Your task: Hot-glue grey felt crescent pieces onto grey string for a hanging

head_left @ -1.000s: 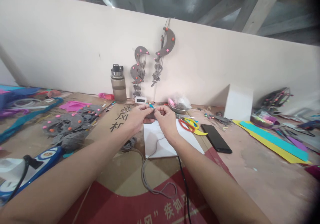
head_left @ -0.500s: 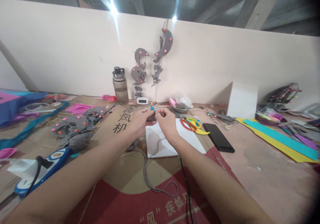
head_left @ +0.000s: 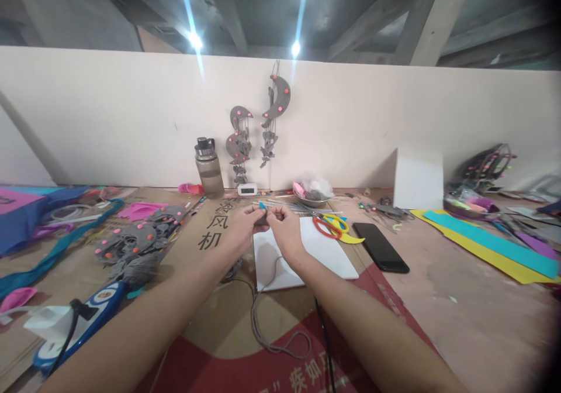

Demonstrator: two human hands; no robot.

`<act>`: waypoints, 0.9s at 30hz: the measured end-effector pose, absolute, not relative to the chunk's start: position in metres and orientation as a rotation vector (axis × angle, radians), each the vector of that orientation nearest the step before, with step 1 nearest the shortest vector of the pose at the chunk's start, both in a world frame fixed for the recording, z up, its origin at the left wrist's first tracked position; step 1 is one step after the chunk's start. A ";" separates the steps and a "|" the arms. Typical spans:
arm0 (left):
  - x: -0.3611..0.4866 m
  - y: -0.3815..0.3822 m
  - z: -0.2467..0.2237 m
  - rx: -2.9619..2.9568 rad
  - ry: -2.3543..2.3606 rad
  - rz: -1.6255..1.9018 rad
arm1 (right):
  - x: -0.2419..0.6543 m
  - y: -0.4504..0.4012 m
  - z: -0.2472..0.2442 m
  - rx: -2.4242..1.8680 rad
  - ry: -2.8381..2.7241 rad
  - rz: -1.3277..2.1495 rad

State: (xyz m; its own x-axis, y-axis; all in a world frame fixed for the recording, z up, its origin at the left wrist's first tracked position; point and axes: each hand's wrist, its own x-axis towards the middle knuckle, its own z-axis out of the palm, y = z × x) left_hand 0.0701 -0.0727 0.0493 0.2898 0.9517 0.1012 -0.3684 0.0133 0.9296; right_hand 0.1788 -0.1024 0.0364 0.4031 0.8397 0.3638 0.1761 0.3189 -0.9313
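Observation:
My left hand [head_left: 243,228] pinches a small dark grey felt piece [head_left: 262,220] above the edge of a white sheet [head_left: 307,258]. A small blue bit [head_left: 262,205] sticks up at its fingertips. My right hand [head_left: 284,230] is closed against the same piece from the right; its fingertips hide whatever else they pinch. A grey cord [head_left: 258,328] loops over the cardboard and runs up across the sheet toward my right hand. Red-and-yellow-handled scissors [head_left: 331,226] lie right of my hands, beside a curved yellow strip [head_left: 352,239].
A black phone [head_left: 380,247] lies on the right. A bottle [head_left: 209,171], a small digital clock [head_left: 247,190] and a bowl [head_left: 313,197] stand along the wall. Grey moon-shaped hangings [head_left: 280,97] hang there. At left are a felt bundle [head_left: 131,238] and a power strip [head_left: 83,323].
The camera has tilted up slightly, so the wall and table sit lower in view. Both hands keep hold at the felt piece, with only slight finger movement.

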 end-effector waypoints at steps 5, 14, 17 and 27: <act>0.068 -0.074 0.042 1.093 0.692 1.169 | 0.176 -0.101 0.030 -1.208 -1.079 0.610; 0.065 -0.074 0.046 1.072 0.579 1.154 | 0.181 -0.099 0.033 -1.145 -1.032 0.654; 0.065 -0.076 0.049 1.067 0.561 1.159 | 0.183 -0.099 0.033 -1.142 -1.041 0.639; 0.066 -0.075 0.051 1.038 0.549 1.211 | 0.181 -0.105 0.040 -1.100 -1.062 0.637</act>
State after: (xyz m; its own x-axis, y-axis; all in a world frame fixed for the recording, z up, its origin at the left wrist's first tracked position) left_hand 0.0664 -0.0745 0.0511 0.3066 0.9367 0.1693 -0.4896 0.0027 0.8719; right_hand 0.1809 -0.1050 0.0401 0.3929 0.8454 0.3619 0.0793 0.3609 -0.9292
